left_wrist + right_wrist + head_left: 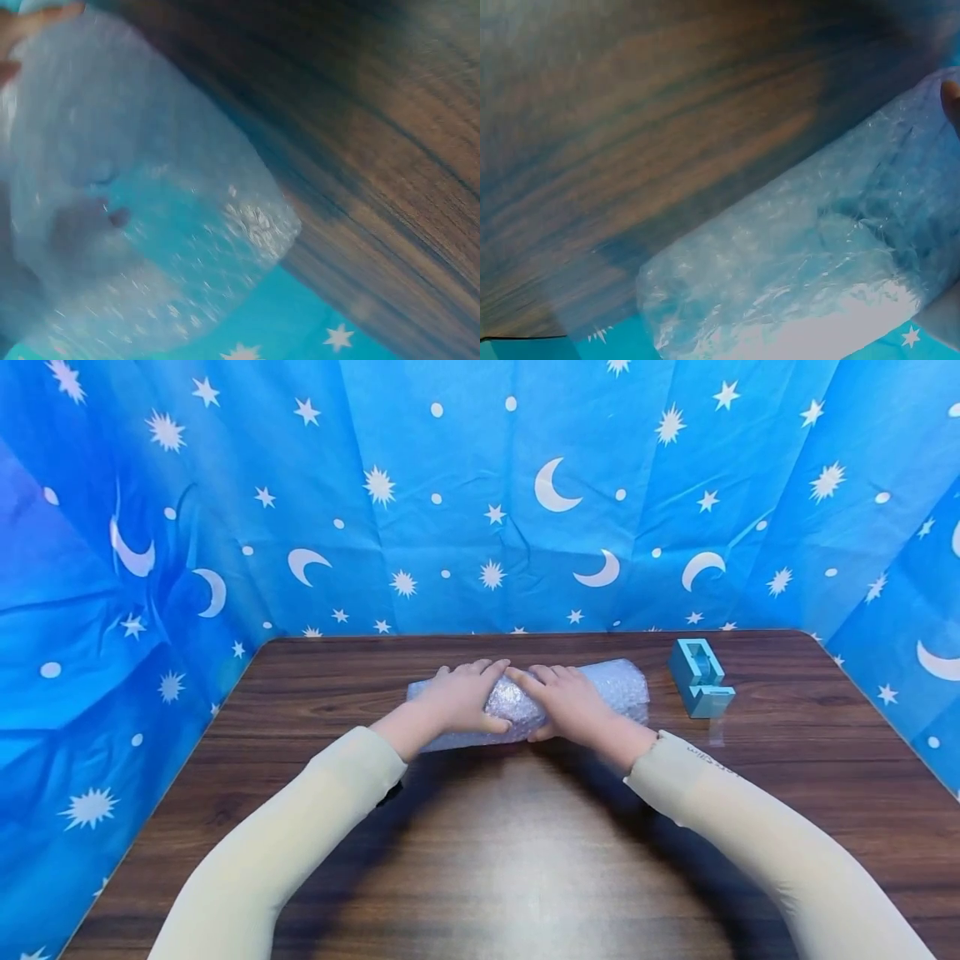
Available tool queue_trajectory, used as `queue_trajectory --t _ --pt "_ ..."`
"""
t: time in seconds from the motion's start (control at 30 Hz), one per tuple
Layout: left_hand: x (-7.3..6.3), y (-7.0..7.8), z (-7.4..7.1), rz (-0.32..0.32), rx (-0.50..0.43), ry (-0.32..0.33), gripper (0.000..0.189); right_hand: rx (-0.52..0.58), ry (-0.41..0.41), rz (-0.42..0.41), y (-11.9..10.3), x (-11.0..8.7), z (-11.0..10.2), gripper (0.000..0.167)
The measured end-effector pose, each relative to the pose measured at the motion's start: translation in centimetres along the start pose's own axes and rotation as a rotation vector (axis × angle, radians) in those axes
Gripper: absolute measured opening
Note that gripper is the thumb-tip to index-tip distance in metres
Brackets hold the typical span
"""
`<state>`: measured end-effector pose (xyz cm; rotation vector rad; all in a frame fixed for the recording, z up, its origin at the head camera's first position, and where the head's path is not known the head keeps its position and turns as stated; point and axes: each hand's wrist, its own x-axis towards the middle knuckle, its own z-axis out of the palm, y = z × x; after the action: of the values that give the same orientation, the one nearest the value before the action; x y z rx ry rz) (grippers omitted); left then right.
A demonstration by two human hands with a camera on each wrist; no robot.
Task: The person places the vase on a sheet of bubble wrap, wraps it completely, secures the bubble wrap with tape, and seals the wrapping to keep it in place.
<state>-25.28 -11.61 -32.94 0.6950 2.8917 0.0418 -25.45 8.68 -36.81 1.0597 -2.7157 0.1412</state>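
A roll of clear bubble wrap (pixel 618 683) lies crosswise on the table, its right end angled slightly toward the back. My left hand (pixel 463 697) grips its left half, thumb on the near side and fingers over the top. Close beside it, my right hand (pixel 576 703) holds the roll the same way, and the two hands' fingertips nearly meet at the middle. In the left wrist view the bubble wrap (pixel 97 127) is blurred, with fingers (pixel 34 26) at its upper left. The right wrist view shows the rounded wrap (pixel 780 240) and a fingertip (pixel 950 97) at the edge.
A teal tape dispenser (pixel 684 675) stands to the right of the roll, with a short strip of clear tape hanging from its front. The dark wood table (pixel 315 685) ends at the back against a blue curtain (pixel 465 460) printed with stars and moons.
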Motion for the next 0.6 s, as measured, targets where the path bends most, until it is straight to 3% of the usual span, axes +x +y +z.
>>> queue_trajectory --t 0.17,0.3,0.6 --pt "-1.3 1.2 0.9 0.036 0.174 0.146 0.097 0.014 -0.077 0.037 0.3 0.6 -0.6 0.101" --pt "-1.6 1.2 1.4 0.069 0.263 0.238 0.096 0.03 -0.118 0.054 0.6 1.1 -1.0 0.102" --pt "-0.9 -0.3 1.5 0.174 0.302 0.304 0.101 0.127 -0.167 0.058 1.4 1.9 -1.2 0.107"
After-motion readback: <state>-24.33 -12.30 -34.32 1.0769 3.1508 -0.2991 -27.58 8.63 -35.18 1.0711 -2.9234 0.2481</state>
